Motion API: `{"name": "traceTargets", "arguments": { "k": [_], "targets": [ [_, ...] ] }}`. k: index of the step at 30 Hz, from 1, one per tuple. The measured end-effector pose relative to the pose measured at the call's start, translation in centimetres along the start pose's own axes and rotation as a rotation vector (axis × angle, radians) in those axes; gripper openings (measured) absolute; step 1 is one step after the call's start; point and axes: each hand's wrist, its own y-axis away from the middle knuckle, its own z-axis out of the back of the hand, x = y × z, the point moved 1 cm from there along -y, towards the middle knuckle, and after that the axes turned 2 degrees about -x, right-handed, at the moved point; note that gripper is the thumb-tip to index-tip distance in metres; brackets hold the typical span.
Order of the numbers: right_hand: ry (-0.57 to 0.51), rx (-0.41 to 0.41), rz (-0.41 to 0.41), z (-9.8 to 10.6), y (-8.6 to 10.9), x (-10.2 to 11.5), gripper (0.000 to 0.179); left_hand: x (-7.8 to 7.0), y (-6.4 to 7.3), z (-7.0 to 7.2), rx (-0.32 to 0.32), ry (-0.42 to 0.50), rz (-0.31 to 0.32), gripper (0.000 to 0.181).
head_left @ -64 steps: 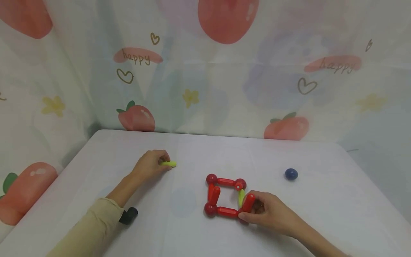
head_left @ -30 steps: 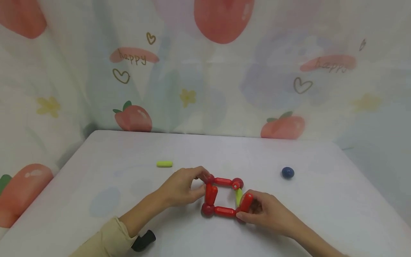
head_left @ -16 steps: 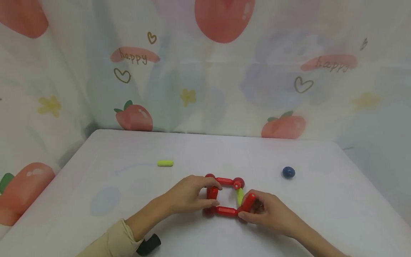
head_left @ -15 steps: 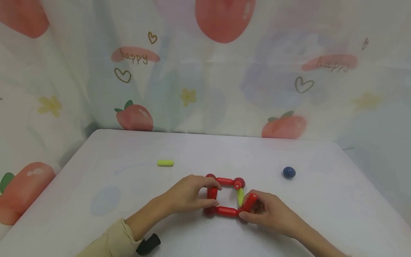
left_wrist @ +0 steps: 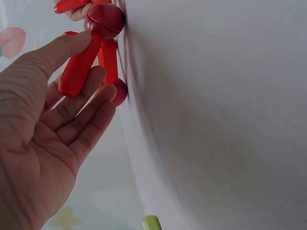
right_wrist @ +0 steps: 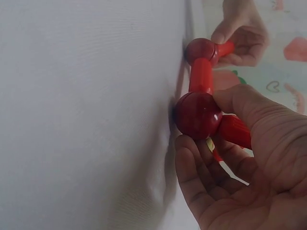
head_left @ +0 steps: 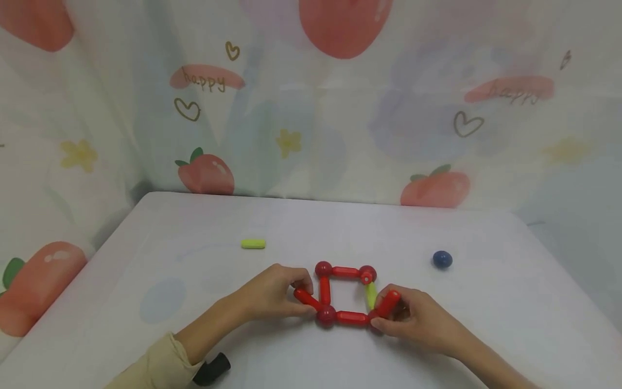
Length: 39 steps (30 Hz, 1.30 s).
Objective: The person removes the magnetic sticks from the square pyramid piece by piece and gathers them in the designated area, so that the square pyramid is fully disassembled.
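A square of red rods and dark red balls, like a magnetic building set, lies on the table; its right side is a lime rod (head_left: 371, 295). My left hand (head_left: 272, 294) pinches a red rod (head_left: 306, 299) that slants outward to the left from the near left ball (head_left: 326, 315). In the left wrist view the thumb presses this rod (left_wrist: 80, 69) from above, fingers behind it. My right hand (head_left: 427, 324) holds the near right ball (right_wrist: 198, 115) between thumb and fingers. A red rod (head_left: 389, 303) rises from that ball, partly behind the fingers. Another rod (head_left: 366, 277) stands end-on at the far right ball.
A loose lime rod (head_left: 253, 244) lies farther back on the white table (head_left: 194, 227), left of the square. To the right is a dark blue ball (head_left: 442, 259). A black cylindrical object (head_left: 214, 369) shows beside the left sleeve. A patterned cloth (head_left: 340, 119) hangs behind the table.
My left hand has let go of the loose lime rod, come over to the square's left side and tilted the near left red rod from inward to outward left. The right hand keeps its place.
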Motion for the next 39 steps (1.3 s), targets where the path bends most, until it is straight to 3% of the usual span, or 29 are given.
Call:
{"name": "traceTargets", "arguments": {
  "k": [9, 16, 22, 32, 39],
  "targets": [
    [0.004, -0.024, -0.044, -0.4, -0.4, 0.6, 0.032, 0.6, 0.6, 0.2, -0.061, -0.02, -0.023, 0.023],
    [-0.005, -0.02, -0.049, -0.4, -0.4, 0.4, 0.032, 0.3, 0.5, -0.1, -0.051, -0.027, 0.037, 0.024],
    [-0.009, -0.018, -0.05, -0.4, -0.2, 0.3, 0.033, 0.5, 0.6, -0.1, -0.074, -0.115, 0.12, 0.023],
    [-0.016, -0.024, -0.04, -0.4, -0.1, 0.1, 0.031, 1.6, 1.4, 1.0, -0.168, -0.143, 0.143, 0.022],
    [-0.013, -0.027, -0.029, -0.5, -0.1, 0.0, 0.03, 3.2, 2.1, 2.2, -0.207, -0.094, 0.136, 0.021]
  ]
}}
